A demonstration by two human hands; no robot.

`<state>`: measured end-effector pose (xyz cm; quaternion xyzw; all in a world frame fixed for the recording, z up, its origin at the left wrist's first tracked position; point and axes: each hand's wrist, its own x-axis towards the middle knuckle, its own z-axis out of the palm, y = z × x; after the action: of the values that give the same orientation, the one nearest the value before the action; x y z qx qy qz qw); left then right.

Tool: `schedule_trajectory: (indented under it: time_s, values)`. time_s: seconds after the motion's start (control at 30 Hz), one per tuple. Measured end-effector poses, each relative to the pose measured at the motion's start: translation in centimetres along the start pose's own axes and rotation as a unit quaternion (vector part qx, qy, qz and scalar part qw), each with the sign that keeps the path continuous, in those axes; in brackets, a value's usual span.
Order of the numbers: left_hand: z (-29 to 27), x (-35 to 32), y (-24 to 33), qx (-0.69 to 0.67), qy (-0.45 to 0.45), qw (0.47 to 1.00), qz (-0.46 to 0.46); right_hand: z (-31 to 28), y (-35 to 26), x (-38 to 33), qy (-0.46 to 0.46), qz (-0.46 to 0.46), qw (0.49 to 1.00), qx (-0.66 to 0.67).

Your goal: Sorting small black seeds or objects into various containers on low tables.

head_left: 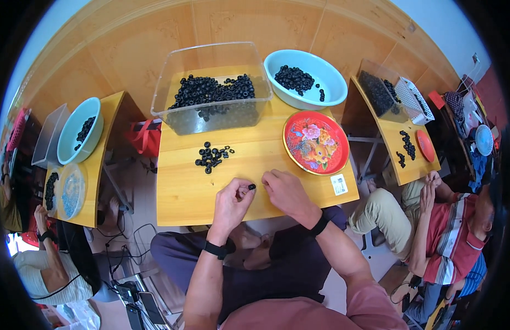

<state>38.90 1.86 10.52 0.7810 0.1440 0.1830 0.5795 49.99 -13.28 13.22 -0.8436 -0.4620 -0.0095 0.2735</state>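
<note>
Over the near part of the yellow table (249,154), my left hand (230,202) pinches a small round black piece (252,187) between thumb and fingertips. Close on its right is my right hand (289,193), its fingers curled and drawn together; whatever they hold is hidden or too small to make out. The two hands are slightly apart. Beyond my left hand lies a loose group of small black ring-shaped pieces (208,162), with a few smaller bits beside it. A red round tray (327,166) with a floral print sits beyond my right hand.
A clear plastic bin (211,122) and a light blue basin (334,82), both with many black pieces, stand at the table's far side. A white label (339,185) is near the right edge. Co-workers sit at a left table (103,148) and a right table (395,137).
</note>
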Motion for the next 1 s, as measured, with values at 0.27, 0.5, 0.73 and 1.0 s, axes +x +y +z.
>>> schedule_trajectory:
  time_s: [0.27,0.5,0.73,1.0]
  values:
    - [0.0,0.0,0.1,0.003,0.000,1.000,0.001,-1.1,0.9,0.0,-0.053,0.082,0.992,0.078]
    - [0.1,-0.1,0.0,-0.012,-0.004,1.000,-0.008,-1.3,1.6,0.7,-0.086,0.033,0.995,0.030]
    - [-0.2,-0.1,0.6,0.002,-0.016,1.000,-0.003,-1.6,1.0,1.2,-0.116,0.024,0.993,-0.013]
    - [-0.3,0.0,0.6,0.015,-0.013,1.000,0.019,-1.2,0.8,1.4,-0.118,0.014,0.993,-0.017]
